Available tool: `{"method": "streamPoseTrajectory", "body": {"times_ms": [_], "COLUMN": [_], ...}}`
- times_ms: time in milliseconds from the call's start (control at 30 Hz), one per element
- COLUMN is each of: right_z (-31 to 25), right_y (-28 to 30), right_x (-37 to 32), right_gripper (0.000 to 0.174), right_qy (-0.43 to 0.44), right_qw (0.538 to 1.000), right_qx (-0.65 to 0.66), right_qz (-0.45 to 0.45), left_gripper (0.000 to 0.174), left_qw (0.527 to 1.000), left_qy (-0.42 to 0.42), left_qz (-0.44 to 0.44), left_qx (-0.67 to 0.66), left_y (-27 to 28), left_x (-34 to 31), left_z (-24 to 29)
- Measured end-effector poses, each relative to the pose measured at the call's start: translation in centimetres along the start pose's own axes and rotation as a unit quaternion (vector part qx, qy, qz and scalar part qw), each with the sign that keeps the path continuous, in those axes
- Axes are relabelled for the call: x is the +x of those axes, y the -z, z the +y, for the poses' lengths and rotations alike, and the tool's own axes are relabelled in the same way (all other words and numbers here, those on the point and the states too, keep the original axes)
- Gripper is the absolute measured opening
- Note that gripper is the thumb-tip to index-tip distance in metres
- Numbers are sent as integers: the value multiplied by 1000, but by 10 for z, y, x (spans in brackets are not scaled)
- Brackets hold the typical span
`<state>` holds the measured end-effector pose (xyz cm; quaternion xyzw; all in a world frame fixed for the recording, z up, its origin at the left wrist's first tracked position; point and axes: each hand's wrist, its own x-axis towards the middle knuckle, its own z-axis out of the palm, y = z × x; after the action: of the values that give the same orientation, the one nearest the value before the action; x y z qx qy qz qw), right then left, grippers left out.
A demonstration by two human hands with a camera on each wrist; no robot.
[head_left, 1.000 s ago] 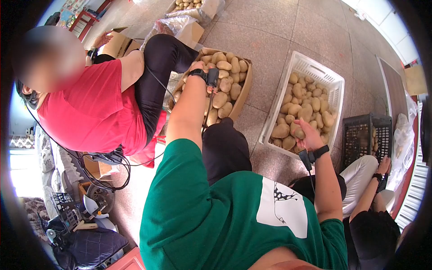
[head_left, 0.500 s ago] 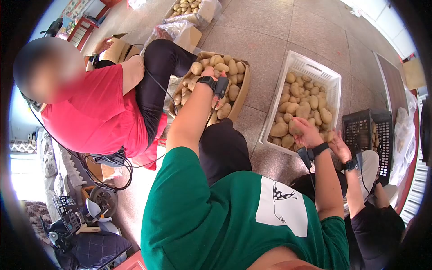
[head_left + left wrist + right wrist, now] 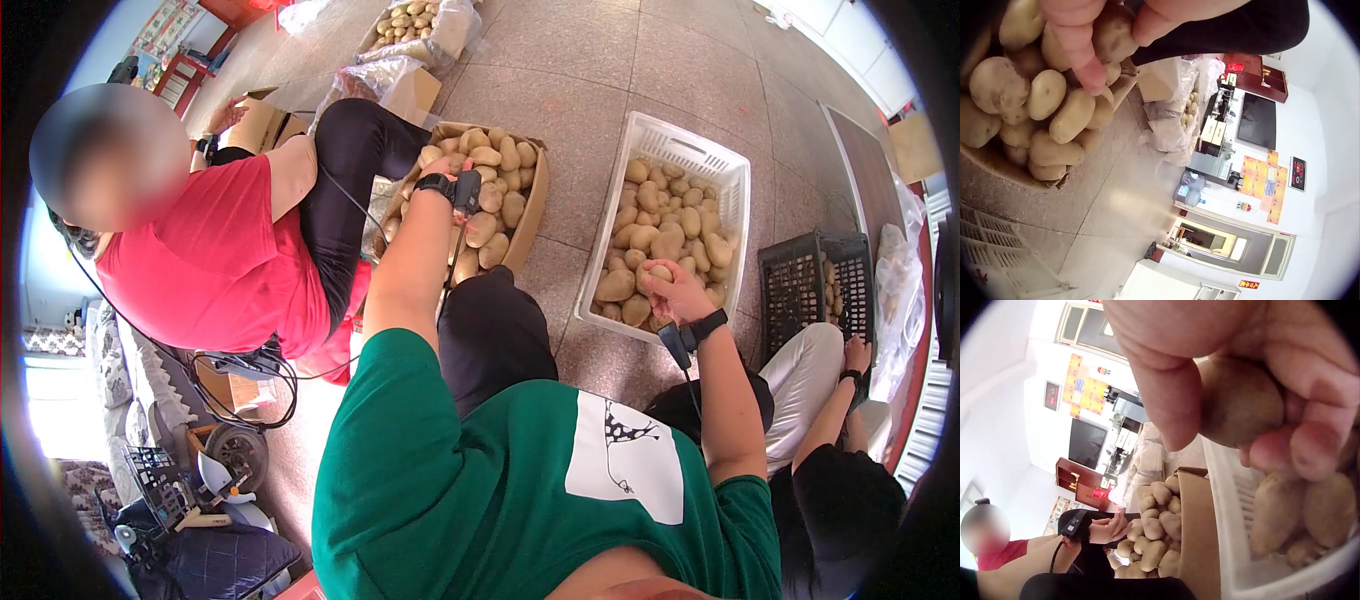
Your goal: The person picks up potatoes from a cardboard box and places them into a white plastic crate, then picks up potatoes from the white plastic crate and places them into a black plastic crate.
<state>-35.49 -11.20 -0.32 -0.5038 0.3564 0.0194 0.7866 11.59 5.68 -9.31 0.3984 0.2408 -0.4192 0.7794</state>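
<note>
My left hand (image 3: pixel 1074 28) is over the cardboard box (image 3: pixel 533 213) of potatoes, and in the left wrist view its thumb and fingers grip a potato (image 3: pixel 1114 39) on top of the pile. My right hand (image 3: pixel 680 298) holds another potato (image 3: pixel 1241 403) between thumb and curled fingers, close above the near part of the white plastic crate (image 3: pixel 741 195). Smooth tan potatoes (image 3: pixel 665 240) fill much of that crate. The left hand is partly hidden by its wrist camera in the head view.
At left sits a person in a red shirt (image 3: pixel 200 255), legs beside the box. Someone at right has a hand (image 3: pixel 857 355) by a black crate (image 3: pixel 815 290). More potatoes lie in a plastic-lined box (image 3: pixel 405 25) at the back. A cable (image 3: pixel 358 190) runs near my left arm.
The right hand has turned and lifted slightly with its potato. The other person's hand reached the white crate's near corner, then withdrew to the black crate. My left hand stays over the box.
</note>
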Motion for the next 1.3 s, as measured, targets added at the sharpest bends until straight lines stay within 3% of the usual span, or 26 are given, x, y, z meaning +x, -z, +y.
{"method": "streamPoseTrajectory", "body": {"times_ms": [867,1033,1100,1233,1300], "right_z": [2,-1,1,0,-2], "right_y": [-2,-4,-3,-6,-7], "right_x": [3,1,2,-1,-3], "right_gripper": [27,27,25,29,31], "right_qy": [3,9,8,17,17], "right_qw": [999,999,999,1000,1000], "right_qx": [-44,-48,-41,-18,-15], "right_qz": [10,10,4,13,17], "left_gripper": [28,27,29,28,28], "left_qw": [995,1000,996,993,997], "left_qy": [-17,-22,5,76,52], "left_qz": [80,20,29,-68,-64], "left_qx": [-51,-4,-79,-60,8], "left_y": [-7,-43,-58,-83,-114], "left_x": [2,-56,-58,-83,-129], "left_z": [4,-20,-28,-43,-60]}}
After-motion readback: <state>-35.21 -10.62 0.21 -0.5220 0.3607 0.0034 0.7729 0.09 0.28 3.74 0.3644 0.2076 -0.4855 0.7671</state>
